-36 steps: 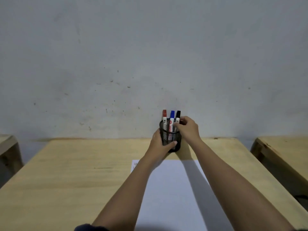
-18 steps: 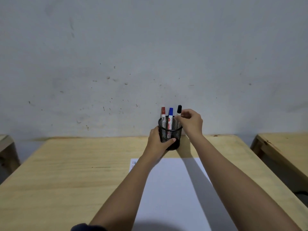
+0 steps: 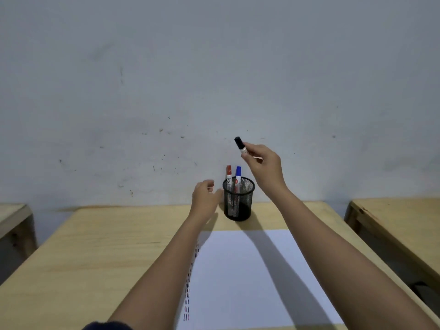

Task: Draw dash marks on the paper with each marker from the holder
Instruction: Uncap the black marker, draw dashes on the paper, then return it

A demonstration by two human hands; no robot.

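Note:
A black mesh holder (image 3: 238,198) stands at the far edge of the wooden table (image 3: 100,253), with a red-capped marker (image 3: 228,173) and a blue-capped marker (image 3: 238,175) upright inside. My right hand (image 3: 263,167) holds the black-capped marker (image 3: 240,144) in the air, above and right of the holder. Just left of the holder, my left hand (image 3: 204,198) hovers with its fingers apart, off the mesh. White paper (image 3: 250,277) lies in front, with a column of short dash marks (image 3: 189,282) along its left edge, partly hidden by my left forearm.
A grey wall (image 3: 214,79) rises right behind the table. Another wooden table (image 3: 400,225) stands to the right across a gap, and a third table's corner (image 3: 12,215) shows at the left.
My right hand has lifted the black-capped marker up out of the holder. My left hand has let go of the holder and drawn back to the left.

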